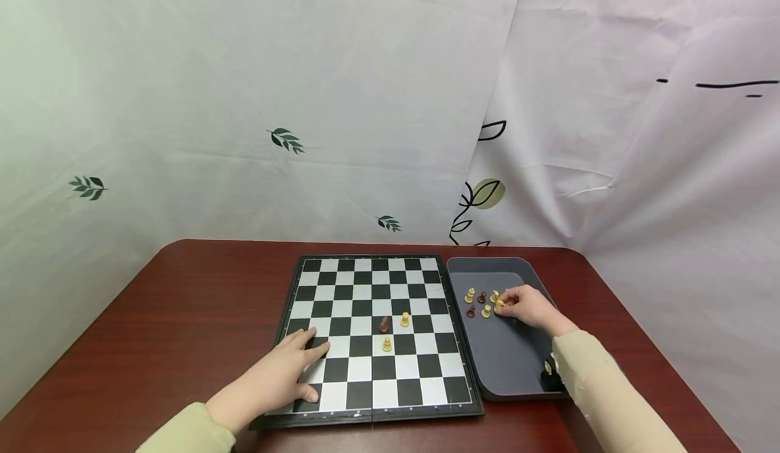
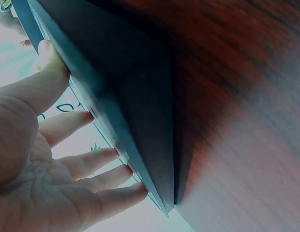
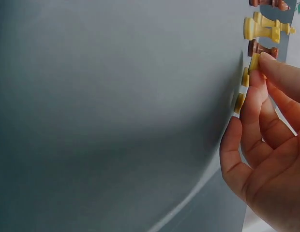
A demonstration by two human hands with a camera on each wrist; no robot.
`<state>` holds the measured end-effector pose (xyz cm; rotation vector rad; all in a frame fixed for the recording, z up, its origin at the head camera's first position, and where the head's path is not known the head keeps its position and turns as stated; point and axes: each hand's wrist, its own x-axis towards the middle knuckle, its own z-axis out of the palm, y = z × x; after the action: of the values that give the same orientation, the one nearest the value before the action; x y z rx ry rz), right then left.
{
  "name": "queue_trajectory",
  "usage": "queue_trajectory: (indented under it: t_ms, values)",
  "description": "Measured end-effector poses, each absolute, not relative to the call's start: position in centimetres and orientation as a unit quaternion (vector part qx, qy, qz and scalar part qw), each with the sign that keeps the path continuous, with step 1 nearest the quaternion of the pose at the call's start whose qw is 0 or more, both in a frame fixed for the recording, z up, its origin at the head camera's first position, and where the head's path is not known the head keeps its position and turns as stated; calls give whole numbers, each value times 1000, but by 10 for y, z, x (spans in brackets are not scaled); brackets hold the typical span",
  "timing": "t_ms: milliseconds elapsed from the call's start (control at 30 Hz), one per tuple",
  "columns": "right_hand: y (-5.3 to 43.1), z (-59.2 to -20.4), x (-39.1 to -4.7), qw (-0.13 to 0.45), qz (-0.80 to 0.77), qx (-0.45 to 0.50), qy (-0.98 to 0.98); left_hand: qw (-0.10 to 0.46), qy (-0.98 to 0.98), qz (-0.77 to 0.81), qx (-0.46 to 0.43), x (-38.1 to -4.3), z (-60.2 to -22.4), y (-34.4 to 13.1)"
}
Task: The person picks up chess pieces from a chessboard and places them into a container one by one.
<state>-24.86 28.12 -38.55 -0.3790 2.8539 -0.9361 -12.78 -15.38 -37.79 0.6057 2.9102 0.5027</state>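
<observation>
My left hand (image 1: pixel 283 375) rests with spread fingers on the near left part of a black-and-white chessboard (image 1: pixel 359 370). In the left wrist view, its fingertips touch the board's surface near the edge. Over the grey tray (image 1: pixel 496 372), my right hand (image 1: pixel 531 306) pinches a pale yellow chess piece (image 3: pixel 255 61) between thumb and fingers; its kind is mostly hidden. Beside those fingers stand several yellow and brown pieces, among them a yellow piece (image 1: pixel 469 296) and a brown piece (image 1: pixel 471 311). On the board stand a brown piece (image 1: pixel 384 325), a yellow rook (image 1: pixel 405 319) and a yellow pawn (image 1: pixel 386 344).
The tray stands against the board's right side on a dark red wooden table (image 1: pixel 201 304). A small black object (image 1: pixel 550 377) shows at the right sleeve, over the tray's edge. Behind the table hangs a white cloth (image 1: pixel 365 101) with leaf prints.
</observation>
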Motion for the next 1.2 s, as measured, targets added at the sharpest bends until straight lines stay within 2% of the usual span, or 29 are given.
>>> queue_trajectory:
  t_ms: [1200]
  values:
    - [280,-392,-249,54,-284,-121,950,63,963,166,204,-128,-377,-153]
